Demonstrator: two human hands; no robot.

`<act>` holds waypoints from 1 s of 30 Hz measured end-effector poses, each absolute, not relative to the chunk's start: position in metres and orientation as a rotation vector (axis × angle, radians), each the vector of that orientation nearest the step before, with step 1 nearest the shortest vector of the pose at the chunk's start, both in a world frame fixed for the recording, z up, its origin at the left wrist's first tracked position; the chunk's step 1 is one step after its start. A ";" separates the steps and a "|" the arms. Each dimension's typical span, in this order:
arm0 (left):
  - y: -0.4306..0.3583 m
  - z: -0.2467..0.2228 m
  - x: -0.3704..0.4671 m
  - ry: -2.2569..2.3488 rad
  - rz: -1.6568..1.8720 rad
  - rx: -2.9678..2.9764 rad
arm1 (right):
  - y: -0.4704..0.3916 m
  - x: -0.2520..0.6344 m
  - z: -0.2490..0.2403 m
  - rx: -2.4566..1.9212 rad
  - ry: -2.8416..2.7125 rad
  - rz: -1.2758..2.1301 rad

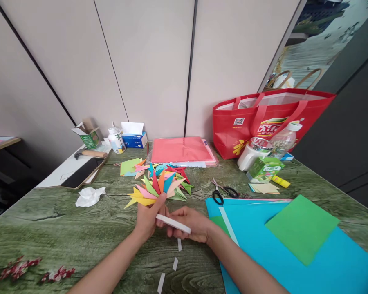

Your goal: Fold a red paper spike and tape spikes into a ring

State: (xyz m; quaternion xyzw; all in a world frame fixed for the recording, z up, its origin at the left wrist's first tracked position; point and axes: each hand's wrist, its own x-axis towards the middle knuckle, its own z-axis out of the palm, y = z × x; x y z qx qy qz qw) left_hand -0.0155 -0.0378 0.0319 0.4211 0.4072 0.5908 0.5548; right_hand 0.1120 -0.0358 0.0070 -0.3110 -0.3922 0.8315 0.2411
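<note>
My left hand [149, 216] is closed on a fan of folded paper pieces [155, 188] in yellow, pink, green, red, orange and blue, thumb on its near edge. My right hand [190, 223] meets it from the right, its fingers closed on a narrow white band that looks like tape [174, 223]. Whether this is a roll seen edge-on I cannot tell. Just behind the fan lie more folded paper pieces [180, 190]. Below my hands, short white strips [175, 263] lie on the table.
Scissors [217, 192] lie by large blue sheets [263, 241] with a green square [303, 228] on top. A red bag [233, 122], white mug [250, 157] and green box [265, 169] stand back right. Crumpled tissue [90, 196], phone [83, 172] and hammer [92, 153] are left.
</note>
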 end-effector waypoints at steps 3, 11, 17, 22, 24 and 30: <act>-0.031 0.034 -0.019 1.065 1.641 0.819 | -0.036 0.108 0.009 -0.816 -0.949 2.106; -0.028 0.028 -0.023 1.428 1.625 0.947 | -0.034 0.109 0.015 -0.874 -1.117 1.418; -0.036 0.020 -0.012 1.364 1.380 1.026 | -0.028 0.112 0.010 -0.898 -1.022 1.290; -0.035 0.021 -0.012 1.375 1.391 1.000 | -0.033 0.108 0.012 -0.829 -1.189 1.188; -0.035 0.022 -0.011 1.316 1.327 0.990 | -0.036 0.107 0.012 -0.843 -1.250 1.190; -0.034 0.022 -0.009 1.131 1.358 0.789 | -0.035 0.108 0.008 -0.930 -1.215 1.256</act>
